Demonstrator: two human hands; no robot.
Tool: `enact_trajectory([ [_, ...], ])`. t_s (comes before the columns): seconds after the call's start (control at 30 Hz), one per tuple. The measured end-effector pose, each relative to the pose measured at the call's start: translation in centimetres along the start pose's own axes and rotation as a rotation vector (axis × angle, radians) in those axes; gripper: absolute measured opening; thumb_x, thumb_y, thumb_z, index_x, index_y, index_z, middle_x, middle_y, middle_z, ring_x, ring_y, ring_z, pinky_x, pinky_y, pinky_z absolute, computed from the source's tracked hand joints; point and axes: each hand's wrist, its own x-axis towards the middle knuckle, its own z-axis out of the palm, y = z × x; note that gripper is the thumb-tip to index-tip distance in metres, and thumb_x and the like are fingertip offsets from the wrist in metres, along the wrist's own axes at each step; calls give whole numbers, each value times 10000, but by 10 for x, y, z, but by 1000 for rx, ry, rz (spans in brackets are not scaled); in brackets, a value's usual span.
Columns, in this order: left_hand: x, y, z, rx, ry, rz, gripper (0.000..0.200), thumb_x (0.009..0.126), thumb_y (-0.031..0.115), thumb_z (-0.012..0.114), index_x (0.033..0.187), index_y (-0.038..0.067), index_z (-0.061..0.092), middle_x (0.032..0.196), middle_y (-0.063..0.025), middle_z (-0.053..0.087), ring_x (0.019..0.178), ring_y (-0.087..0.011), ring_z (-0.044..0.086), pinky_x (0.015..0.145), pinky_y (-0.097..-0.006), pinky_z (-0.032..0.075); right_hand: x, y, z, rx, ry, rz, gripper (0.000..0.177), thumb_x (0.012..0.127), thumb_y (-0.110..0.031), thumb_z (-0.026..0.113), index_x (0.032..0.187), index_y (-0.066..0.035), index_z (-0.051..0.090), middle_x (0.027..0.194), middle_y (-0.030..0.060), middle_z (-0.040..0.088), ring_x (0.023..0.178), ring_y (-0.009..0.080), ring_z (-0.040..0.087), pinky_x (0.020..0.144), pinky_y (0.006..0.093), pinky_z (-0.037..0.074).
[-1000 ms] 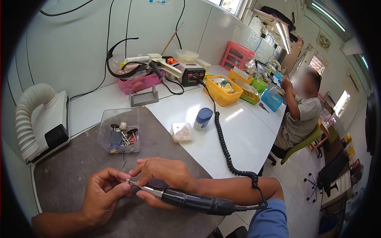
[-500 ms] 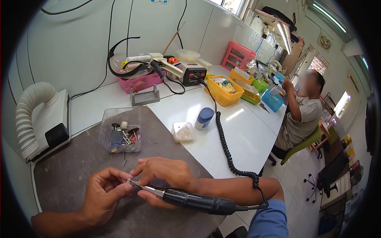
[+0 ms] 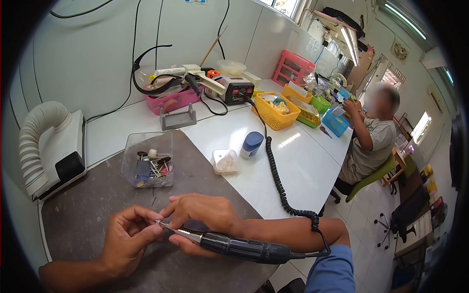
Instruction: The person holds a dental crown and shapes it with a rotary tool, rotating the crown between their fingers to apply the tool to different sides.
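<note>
My left hand [image 3: 126, 239] pinches a tiny pale piece [image 3: 159, 222], too small to make out fully, between thumb and fingertips. My right hand [image 3: 207, 215] is wrapped round the metal front of a black rotary handpiece [image 3: 244, 248], whose slim tip points left at the pale piece. The right fingertips meet the left ones there, so the exact contact is partly hidden. Along my right forearm lies the handpiece's rear end, with its coiled black cord [image 3: 274, 176] running up to a control box [image 3: 238, 92]. Both hands are above a dark grey mat [image 3: 88, 215].
Beyond my hands stands a clear box [image 3: 128, 156] of mounted burs and discs. A small clear tub [image 3: 225, 168] and a blue-capped bottle [image 3: 251, 145] are right of it. A white hose unit [image 3: 68, 146] stands left. A co-worker [image 3: 373, 132] sits at the right.
My hands, the pale piece and the handpiece stay almost in place. At the right, the co-worker's hands and head have shifted slightly, and a pale object shows at those hands.
</note>
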Motion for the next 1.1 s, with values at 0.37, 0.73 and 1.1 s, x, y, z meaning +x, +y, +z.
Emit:
enact_trajectory([
  [0.37, 0, -1, -2, 18, 17, 11, 173, 877, 5, 654, 1043, -5, 606, 953, -77, 643, 853, -107, 621, 771, -262, 531, 2, 1, 0, 6, 8, -62, 193, 738, -53, 720, 871, -25, 584, 843, 135, 634, 752, 308, 643, 726, 358, 533],
  [0.73, 2, 3, -4, 53, -80, -38, 239, 913, 113, 654, 1114, -12, 621, 962, -55, 656, 861, -85, 618, 797, -218, 512, 5, 2, -3, -32, -44, -56, 213, 713, -58, 763, 859, -11, 616, 808, 108, 662, 838, 267, 708, 858, 447, 554],
  [1.1, 3, 5, -6, 90, -102, -44, 216, 915, 59, 633, 1114, -20, 600, 1011, -98, 657, 913, -120, 634, 819, -262, 531, 6, 1, -4, -28, -44, -44, 213, 699, -49, 770, 842, -8, 618, 792, 114, 660, 837, 267, 707, 857, 447, 555],
])
